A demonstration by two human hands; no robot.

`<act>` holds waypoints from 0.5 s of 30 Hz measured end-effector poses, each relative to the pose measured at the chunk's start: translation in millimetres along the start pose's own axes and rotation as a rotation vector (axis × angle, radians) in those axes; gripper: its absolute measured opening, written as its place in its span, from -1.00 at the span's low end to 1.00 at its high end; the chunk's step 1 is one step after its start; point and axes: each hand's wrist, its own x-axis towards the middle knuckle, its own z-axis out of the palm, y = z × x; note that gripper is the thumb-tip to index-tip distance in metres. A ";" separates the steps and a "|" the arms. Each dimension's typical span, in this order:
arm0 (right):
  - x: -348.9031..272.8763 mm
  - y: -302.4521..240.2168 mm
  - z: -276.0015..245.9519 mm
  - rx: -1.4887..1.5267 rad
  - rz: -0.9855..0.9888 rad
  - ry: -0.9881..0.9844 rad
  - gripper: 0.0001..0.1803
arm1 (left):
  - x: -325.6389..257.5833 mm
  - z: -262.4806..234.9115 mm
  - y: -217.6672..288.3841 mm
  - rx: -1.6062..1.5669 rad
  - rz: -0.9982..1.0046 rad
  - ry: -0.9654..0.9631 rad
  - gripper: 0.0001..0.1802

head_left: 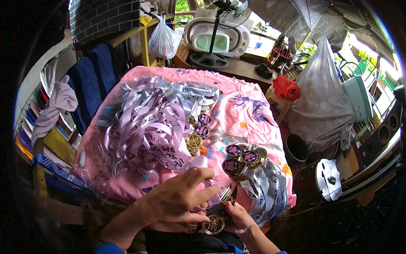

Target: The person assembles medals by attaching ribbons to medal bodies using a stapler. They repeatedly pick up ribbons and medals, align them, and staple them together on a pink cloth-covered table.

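Note:
My left hand [179, 197] is bent over a lilac printed ribbon [213, 188], its fingers closed around it. My right hand [240, 218] grips a gold medal [213, 224] by its top, thumb against the shiny gold ribbon loop [227, 195]. The medal hangs low between both hands, close to my lap. Just beyond my left hand lies a tangled heap of lilac ribbons [148, 131], with gold medals [194, 141] at its right edge. Right of my hands, several medals with pink and black faces [250, 157] rest on a bundle of silver-grey ribbons [270, 192].
Everything lies on a pink patterned cloth [270, 127]. More silver ribbons [190, 89] are heaped at the far side. A dark blue towel [93, 72] hangs at the left. A fan base [207, 61] stands behind, and a large plastic-covered thing [323, 101] stands at right.

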 end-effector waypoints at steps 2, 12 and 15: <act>-1.7 3.9 2.2 -0.017 -0.026 -0.072 -0.39 | -2.5 6.0 -2.4 0.018 -0.027 0.040 -0.19; -45.5 -36.8 89.2 -0.907 0.075 0.190 -0.48 | -7.0 -6.5 21.2 0.142 -0.250 -0.015 -0.20; -87.3 -63.8 116.5 -0.988 0.041 0.087 -0.65 | 4.9 1.3 40.9 0.301 -0.039 0.043 -0.14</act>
